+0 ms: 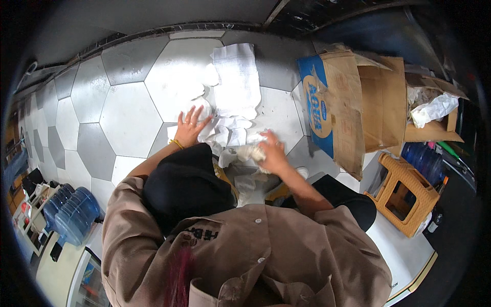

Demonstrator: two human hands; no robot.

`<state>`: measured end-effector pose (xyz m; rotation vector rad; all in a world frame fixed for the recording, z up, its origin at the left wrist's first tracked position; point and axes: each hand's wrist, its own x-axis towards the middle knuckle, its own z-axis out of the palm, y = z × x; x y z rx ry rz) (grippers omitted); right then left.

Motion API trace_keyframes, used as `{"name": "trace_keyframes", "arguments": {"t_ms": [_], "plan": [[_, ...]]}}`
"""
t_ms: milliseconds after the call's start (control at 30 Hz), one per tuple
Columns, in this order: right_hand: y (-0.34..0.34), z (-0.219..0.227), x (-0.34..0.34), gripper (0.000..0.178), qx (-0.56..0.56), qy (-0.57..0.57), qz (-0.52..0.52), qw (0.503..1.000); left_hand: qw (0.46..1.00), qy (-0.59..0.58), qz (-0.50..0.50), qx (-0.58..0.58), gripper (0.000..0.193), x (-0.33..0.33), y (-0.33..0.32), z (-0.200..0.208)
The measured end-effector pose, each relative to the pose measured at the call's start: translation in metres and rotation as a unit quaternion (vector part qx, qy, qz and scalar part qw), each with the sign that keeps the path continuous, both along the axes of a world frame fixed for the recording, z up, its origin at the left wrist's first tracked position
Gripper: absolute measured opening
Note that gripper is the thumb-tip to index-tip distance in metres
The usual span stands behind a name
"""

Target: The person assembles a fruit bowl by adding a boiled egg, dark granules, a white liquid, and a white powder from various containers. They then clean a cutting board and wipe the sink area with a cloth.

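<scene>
My left hand [192, 127], with a yellow band at the wrist, lies spread among white paper scraps [230, 130] on the floor. Its fingertips touch or hover over a white, rounded piece [202, 107]; which of these I cannot tell. Around a crumpled cream bundle [249, 152], cloth or paper, the fingers of my right hand [275, 153] are closed. Beyond the scraps a large torn white sheet [236, 82] lies flat, with faint lines on it. Another pale crumpled piece [246, 184] is between my knees.
A blue-printed cardboard box [348, 102] stands open at right, beside a smaller box [434, 130] holding white wrapping [434, 110]. Nearer on that side is a tan woven-pattern plastic stool [404, 194]. Blue water jugs [79, 215] are at far left. Hexagonal tiles [130, 117] cover the floor.
</scene>
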<state>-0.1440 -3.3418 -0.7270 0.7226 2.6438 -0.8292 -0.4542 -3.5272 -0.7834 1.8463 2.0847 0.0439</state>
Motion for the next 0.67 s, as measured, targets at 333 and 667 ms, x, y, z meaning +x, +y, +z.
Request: {"name": "trace_keyframes", "arguments": {"t_ms": [333,667], "plan": [[0.028,-0.029,-0.081,0.055,-0.124,0.217,-0.067,0.966,0.996,-0.03,0.025,-0.086,0.09,0.004,0.002,-0.018],[0.048,-0.072,-0.199,0.059,-0.043,0.02,-0.136,0.99,0.966,-0.202,0.159,0.003,0.065,-0.066,0.045,-0.022]]}}
